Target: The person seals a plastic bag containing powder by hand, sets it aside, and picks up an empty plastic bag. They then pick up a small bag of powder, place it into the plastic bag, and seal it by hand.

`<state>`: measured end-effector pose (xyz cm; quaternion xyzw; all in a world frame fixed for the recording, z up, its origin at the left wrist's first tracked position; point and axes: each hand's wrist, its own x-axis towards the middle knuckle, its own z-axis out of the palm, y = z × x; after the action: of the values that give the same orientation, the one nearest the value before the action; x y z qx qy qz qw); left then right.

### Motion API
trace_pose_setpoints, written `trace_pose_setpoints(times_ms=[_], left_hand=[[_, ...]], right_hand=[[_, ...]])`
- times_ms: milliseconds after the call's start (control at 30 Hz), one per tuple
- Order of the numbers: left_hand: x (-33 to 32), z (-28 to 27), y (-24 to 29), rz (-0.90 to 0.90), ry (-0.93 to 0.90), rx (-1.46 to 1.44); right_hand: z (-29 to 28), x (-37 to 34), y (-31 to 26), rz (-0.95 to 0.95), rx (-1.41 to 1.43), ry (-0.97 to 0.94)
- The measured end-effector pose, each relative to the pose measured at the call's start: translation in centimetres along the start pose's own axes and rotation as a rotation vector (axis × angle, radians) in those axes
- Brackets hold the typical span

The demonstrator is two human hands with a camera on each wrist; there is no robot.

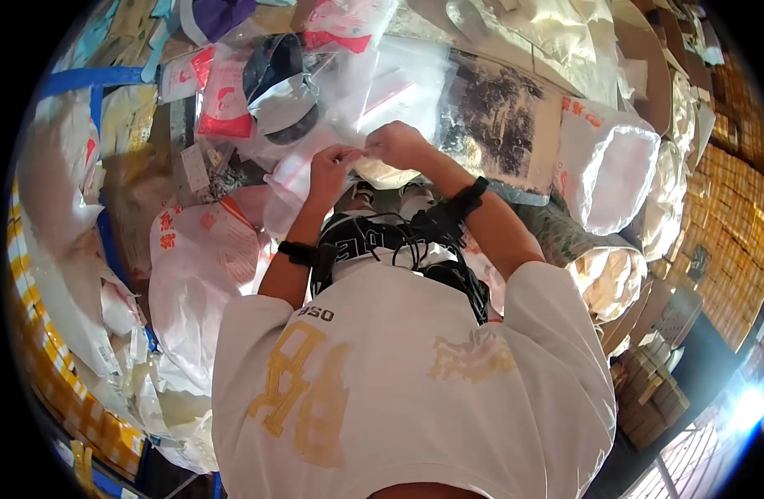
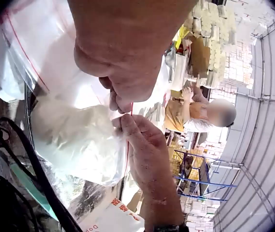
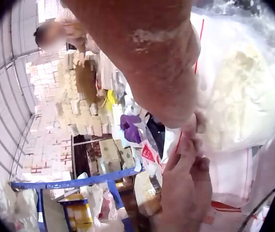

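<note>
A clear zip-seal bag (image 2: 79, 145) with a red line along its mouth hangs in front of my body, filled with a pale cream powder (image 3: 239, 92). My left hand (image 1: 329, 173) pinches the bag's top edge between thumb and fingers. Close beside it, my right hand (image 1: 401, 146) pinches the same edge, and the fingertips of both hands meet at the red line. In the left wrist view the right hand (image 2: 149, 150) has its thumb and index finger on the seal. Most of the bag is hidden behind the hands in the head view.
Ahead lie a stack of clear empty bags (image 1: 399, 91) and a dark, powder-dusted board (image 1: 498, 116). A black scoop-like container (image 1: 274, 66) stands left of them. White sacks with red print (image 1: 203, 274) flank me. Another person (image 2: 195, 113) works across the way.
</note>
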<state>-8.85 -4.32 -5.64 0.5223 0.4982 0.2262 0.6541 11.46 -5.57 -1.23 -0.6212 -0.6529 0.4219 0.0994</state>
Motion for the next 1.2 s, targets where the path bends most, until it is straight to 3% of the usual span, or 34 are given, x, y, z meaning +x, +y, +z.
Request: trace_pose_setpoints(times_ms=[67,100,233,333,467,500,533,600,633,667,700,767,867,933,967,1033,1067,1133,1200], left_hand=[[0.1,0.0,-0.5,0.005,0.008,0.040],[0.3,0.0,-0.5,0.015,0.008,0.045],[0.8,0.6,-0.6,0.020,0.018,0.017],[1.7,1.0,-2.7,0.013,0.048,-0.105],[1.1,0.0,-3.0,0.079,0.029,-0.309],[0.7,0.1,-2.6,0.109,-0.017,-0.211],[0.0,0.4,-2.2,0.137,-0.063,-0.113],[-1.1,0.9,-1.7,0.184,-0.154,0.086],[-0.1,0.2,-2.9,0.255,-0.349,0.434],[0.3,0.5,-4.2,0.271,-0.376,0.452],[0.7,0.9,-4.6,0.287,-0.401,0.468],[1.2,0.9,-5.7,0.314,-0.442,0.665],[1.7,1.8,-4.5,0.287,-0.360,0.533],[3.3,2.4,-6.4,0.281,-0.396,0.250],[3.9,2.6,-7.5,0.274,-0.411,0.109],[4.3,3.0,-5.1,0.332,-0.295,0.298],[4.3,3.3,-3.8,0.362,-0.240,0.391],[4.1,4.1,-2.2,0.173,-0.313,-0.063],[2.9,4.1,3.7,0.035,-0.344,-0.247]], right_hand=[[-0.7,-0.6,0.3,0.038,0.044,-0.044],[0.1,-0.7,2.8,-0.106,0.000,0.002],[-2.2,-3.6,5.0,0.014,0.216,-0.059],[-3.9,-6.1,5.7,0.090,0.126,-0.019],[-3.0,-10.0,9.0,0.165,0.343,0.105],[0.1,-10.3,12.9,0.052,0.457,0.143],[0.5,-11.0,11.2,0.135,0.409,0.103],[1.8,-10.6,8.1,0.127,0.559,0.095],[3.6,-9.9,8.4,0.137,0.443,0.076],[5.1,-9.0,8.8,0.145,0.326,0.060],[6.0,-8.5,8.4,0.021,0.262,0.132],[7.4,-7.2,8.8,0.018,0.325,0.135],[7.6,-6.5,8.1,0.066,0.361,0.179],[7.1,-6.0,8.2,0.066,0.351,0.212],[7.2,-5.7,8.3,0.051,0.617,0.223],[7.4,-4.8,9.0,0.012,1.144,0.247],[7.2,-4.6,9.4,0.022,1.161,0.227],[5.0,-4.8,8.2,0.042,1.191,0.191],[2.2,-6.0,5.0,0.099,1.291,0.221]])
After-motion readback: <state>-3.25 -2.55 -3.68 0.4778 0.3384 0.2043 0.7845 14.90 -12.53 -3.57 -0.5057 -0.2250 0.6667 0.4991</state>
